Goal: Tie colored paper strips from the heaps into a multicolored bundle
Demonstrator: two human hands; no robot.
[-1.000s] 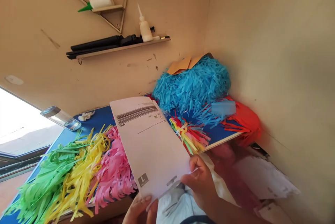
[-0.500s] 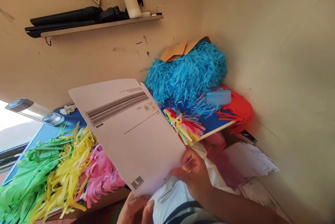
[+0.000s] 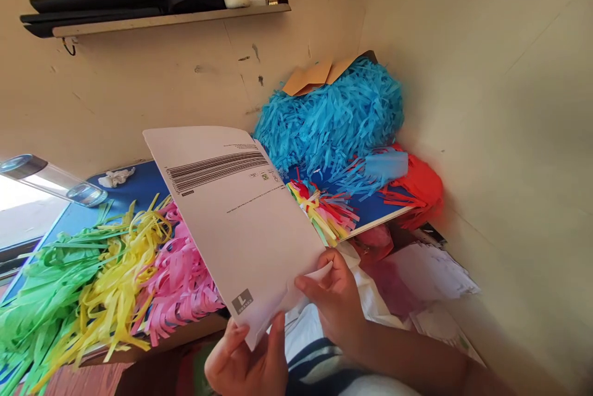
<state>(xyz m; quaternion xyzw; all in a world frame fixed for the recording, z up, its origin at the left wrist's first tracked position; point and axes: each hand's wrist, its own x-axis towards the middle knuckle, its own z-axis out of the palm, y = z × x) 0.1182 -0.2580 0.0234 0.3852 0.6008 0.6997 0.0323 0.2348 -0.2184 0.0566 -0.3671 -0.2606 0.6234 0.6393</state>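
A large white paper sheet (image 3: 241,241), printed with a dense block of dark lines and a grey box at its lower corner, tilts up in front of me. Its near edge is curled up in a narrow strip. My left hand (image 3: 248,356) pinches the near left corner between thumb and fingers. At the near right corner, my right hand (image 3: 336,300) grips the curled edge, thumb on top. Behind the sheet's right side lies a multicoloured bundle of paper strips (image 3: 319,207). Pink fringe (image 3: 185,285) shows beside its left edge.
Yellow fringe (image 3: 111,285) and green fringe (image 3: 50,315) hang over the blue table (image 3: 143,180). A clear bottle (image 3: 55,181) stands at left. Blue fringe (image 3: 333,118) and red fringe (image 3: 421,192) fill the corner. Loose papers (image 3: 426,269) lie below right. A wall shelf (image 3: 171,20) holds black items.
The curled near edge of the sheet now stands up more plainly between my hands. My left hand has come higher into view, its thumb at the edge. The camera view has shifted slightly.
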